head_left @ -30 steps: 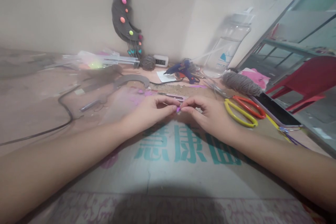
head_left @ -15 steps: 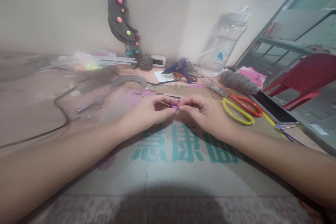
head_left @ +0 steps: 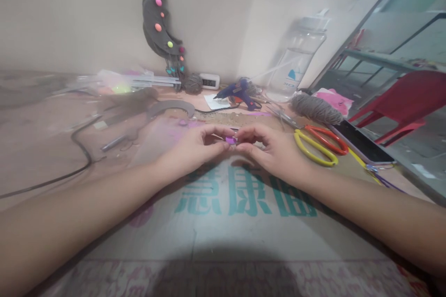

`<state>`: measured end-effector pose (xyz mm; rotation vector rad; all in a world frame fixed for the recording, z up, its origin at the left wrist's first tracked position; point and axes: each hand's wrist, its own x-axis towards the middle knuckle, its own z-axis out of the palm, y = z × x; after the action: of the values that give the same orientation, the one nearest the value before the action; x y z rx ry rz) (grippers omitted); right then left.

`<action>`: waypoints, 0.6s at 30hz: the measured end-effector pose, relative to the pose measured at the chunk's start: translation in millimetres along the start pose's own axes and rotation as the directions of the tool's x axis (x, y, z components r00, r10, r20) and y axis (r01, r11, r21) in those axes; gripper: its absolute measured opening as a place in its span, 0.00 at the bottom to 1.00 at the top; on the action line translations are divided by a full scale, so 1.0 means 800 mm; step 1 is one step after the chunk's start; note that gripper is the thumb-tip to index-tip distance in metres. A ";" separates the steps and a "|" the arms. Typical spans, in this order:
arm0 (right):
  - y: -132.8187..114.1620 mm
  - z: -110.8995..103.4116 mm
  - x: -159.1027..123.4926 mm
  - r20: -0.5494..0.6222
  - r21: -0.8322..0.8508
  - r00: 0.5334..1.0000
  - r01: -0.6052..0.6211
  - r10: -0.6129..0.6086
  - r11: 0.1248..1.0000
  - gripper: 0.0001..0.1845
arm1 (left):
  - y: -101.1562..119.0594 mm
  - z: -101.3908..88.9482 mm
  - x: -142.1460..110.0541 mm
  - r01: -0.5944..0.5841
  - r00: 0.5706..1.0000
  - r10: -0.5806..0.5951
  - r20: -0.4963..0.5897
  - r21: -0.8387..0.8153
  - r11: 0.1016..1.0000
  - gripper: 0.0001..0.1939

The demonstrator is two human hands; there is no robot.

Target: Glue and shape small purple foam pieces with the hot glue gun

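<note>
Over the printed board (head_left: pixel 216 241), my two hands meet fingertip to fingertip. My left hand (head_left: pixel 200 146) pinches a small purple piece (head_left: pixel 230 140) between thumb and fingers. The thumb and fingers of my right hand (head_left: pixel 266 144) are closed on the piece's right edge, the fingertips partly covering it. Whether it is paper, felt or foam I cannot tell. Just right of my right hand lie scissors (head_left: pixel 315 147) with one yellow and one orange handle. Pale purple scraps (head_left: pixel 186 123) lie behind my left hand.
A blue glue gun (head_left: pixel 237 90) stands at the back, near a water bottle (head_left: pixel 296 60). Grey yarn (head_left: pixel 317 109) and a phone (head_left: pixel 364 141) lie at the right. A black cord (head_left: pixel 78 141) curves across the left. A grey crescent decoration (head_left: pixel 153 23) hangs on the wall.
More of the purple piece shows between my fingertips, and it looks turned. The fingers of my right hand have spread slightly around it. My arms have hardly moved.
</note>
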<state>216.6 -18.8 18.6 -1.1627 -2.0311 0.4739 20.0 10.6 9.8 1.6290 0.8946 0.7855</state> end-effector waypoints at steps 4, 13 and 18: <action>0.006 -0.001 0.002 -0.012 -0.052 1.000 0.009 -0.009 0.999 0.09 | 0.003 0.000 -0.001 0.035 0.999 -0.035 -0.028 -0.002 0.999 0.16; 0.008 -0.004 0.003 -0.037 -0.110 0.998 0.044 -0.048 0.993 0.05 | -0.004 0.001 -0.001 0.011 1.000 -0.012 -0.029 -0.038 0.999 0.15; 0.007 -0.003 0.005 0.006 -0.085 1.000 0.020 -0.020 0.996 0.05 | -0.004 0.000 -0.001 -0.026 0.998 0.026 -0.063 0.009 1.000 0.15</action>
<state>220.6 -12.8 18.3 -1.1914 -2.0833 0.3845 19.3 10.7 6.4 1.6338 0.9241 0.8562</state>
